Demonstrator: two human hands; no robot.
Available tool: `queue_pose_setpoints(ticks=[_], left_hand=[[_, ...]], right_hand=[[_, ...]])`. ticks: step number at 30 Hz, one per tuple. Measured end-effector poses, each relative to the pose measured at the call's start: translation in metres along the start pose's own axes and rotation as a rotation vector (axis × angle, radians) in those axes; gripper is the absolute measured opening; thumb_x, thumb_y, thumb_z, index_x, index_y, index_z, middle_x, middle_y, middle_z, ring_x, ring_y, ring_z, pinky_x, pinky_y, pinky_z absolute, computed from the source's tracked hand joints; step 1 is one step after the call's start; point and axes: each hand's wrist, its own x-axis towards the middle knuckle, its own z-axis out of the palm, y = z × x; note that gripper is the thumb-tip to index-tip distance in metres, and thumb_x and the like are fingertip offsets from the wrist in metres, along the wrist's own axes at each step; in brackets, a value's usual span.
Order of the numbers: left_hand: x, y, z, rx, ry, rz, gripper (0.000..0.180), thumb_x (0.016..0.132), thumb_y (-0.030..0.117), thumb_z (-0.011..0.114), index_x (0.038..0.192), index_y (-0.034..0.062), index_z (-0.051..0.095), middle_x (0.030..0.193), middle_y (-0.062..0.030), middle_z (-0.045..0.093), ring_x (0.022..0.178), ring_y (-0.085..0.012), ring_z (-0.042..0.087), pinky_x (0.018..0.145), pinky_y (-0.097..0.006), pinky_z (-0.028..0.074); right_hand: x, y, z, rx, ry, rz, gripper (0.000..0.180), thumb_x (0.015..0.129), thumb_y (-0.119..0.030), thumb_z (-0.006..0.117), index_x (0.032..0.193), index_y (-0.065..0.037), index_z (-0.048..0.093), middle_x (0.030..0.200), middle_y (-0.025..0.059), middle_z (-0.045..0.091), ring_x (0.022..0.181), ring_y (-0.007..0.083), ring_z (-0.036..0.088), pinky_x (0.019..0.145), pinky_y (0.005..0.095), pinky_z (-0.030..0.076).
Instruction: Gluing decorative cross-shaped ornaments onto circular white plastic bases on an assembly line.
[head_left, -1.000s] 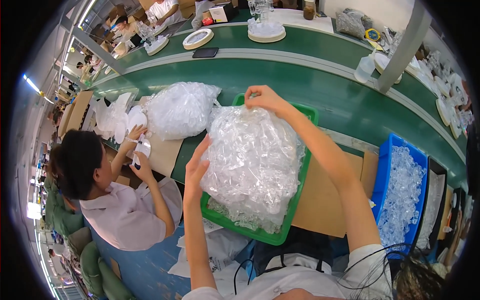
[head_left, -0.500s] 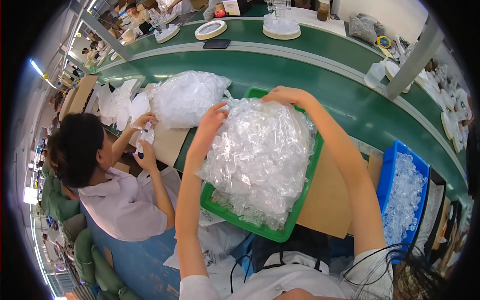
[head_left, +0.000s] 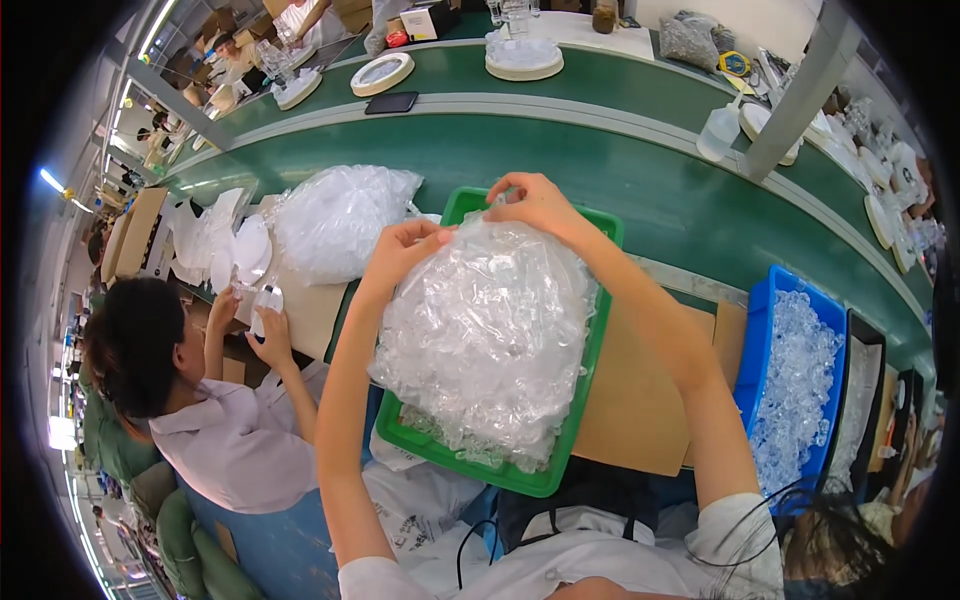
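Observation:
A clear plastic bag (head_left: pixel 485 320) full of small transparent pieces lies in a green tray (head_left: pixel 545 482). My left hand (head_left: pixel 405 250) pinches the bag's far left edge between thumb and fingers. On the far side, my right hand (head_left: pixel 545 212) has its fingers bent and closed on the bag's gathered top edge. Some loose clear pieces (head_left: pixel 425 420) show at the tray's near left, beside the bag. Exactly what shape the bagged pieces have is hard to make out through the shiny film.
A blue bin (head_left: pixel 745 385) of clear pieces stands right, past cardboard (head_left: pixel 640 400). At left, a co-worker (head_left: pixel 225 430) handles a small clear item near another stuffed plastic bag (head_left: pixel 345 220). Across the green bench (head_left: pixel 560 150) are a raised ledge, round white discs (head_left: pixel 525 58) and a metal post (head_left: pixel 800 95).
My right hand has come inward from the tray's far right corner, its fingers now bent at the bag's top edge. Both hands are closer together, and the view has shifted slightly.

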Motion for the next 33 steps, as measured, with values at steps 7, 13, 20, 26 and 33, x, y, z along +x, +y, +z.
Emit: queue_pose_setpoints(ticks=[7,13,20,26,33], left_hand=[[0.002,0.004,0.006,0.462,-0.115,0.168,0.015,0.084,0.011,0.062,0.096,0.0025,0.066,0.095,-0.0034,0.059,0.095,-0.0149,0.053,0.085,-0.026,0.040],[0.012,0.013,0.022,0.536,-0.073,0.377,0.009,0.083,0.010,0.061,0.086,0.0017,0.063,0.101,-0.0071,0.059,0.104,-0.0187,0.053,0.092,-0.031,0.038],[0.003,0.022,0.025,0.154,-0.216,0.101,0.018,0.087,0.013,0.057,0.101,0.0031,0.062,0.123,-0.0102,0.055,0.113,-0.0223,0.050,0.098,-0.036,0.035],[-0.005,0.045,0.045,0.718,-0.244,0.322,0.031,0.088,0.018,0.055,0.115,0.0051,0.060,0.122,-0.0098,0.057,0.116,-0.0277,0.047,0.098,-0.037,0.035],[-0.007,0.061,0.054,1.030,-0.249,0.339,0.029,0.086,0.025,0.058,0.106,0.0054,0.064,0.107,-0.0113,0.060,0.106,-0.0283,0.050,0.092,-0.037,0.039]], right_hand=[[0.001,0.031,-0.030,0.435,-0.376,0.311,0.019,0.079,-0.026,0.064,0.091,-0.011,0.066,0.079,-0.0033,0.059,0.064,0.0046,0.050,0.059,0.0210,0.040],[0.006,0.027,-0.027,0.200,-0.434,0.021,0.020,0.068,-0.016,0.066,0.086,-0.006,0.068,0.076,0.0028,0.065,0.062,0.0098,0.056,0.052,0.0240,0.042],[0.008,0.025,-0.019,-0.183,-0.275,0.034,0.020,0.069,-0.018,0.064,0.084,-0.004,0.067,0.075,0.0116,0.066,0.070,0.0241,0.065,0.066,0.0340,0.051],[0.002,0.006,0.002,-0.254,0.117,-0.249,0.016,0.075,-0.014,0.060,0.083,0.000,0.063,0.080,0.0153,0.065,0.075,0.0301,0.063,0.068,0.0382,0.049],[0.015,-0.003,0.001,-0.214,0.046,-0.227,0.016,0.074,-0.014,0.062,0.081,0.000,0.063,0.075,0.0149,0.063,0.072,0.0290,0.062,0.067,0.0383,0.049]])
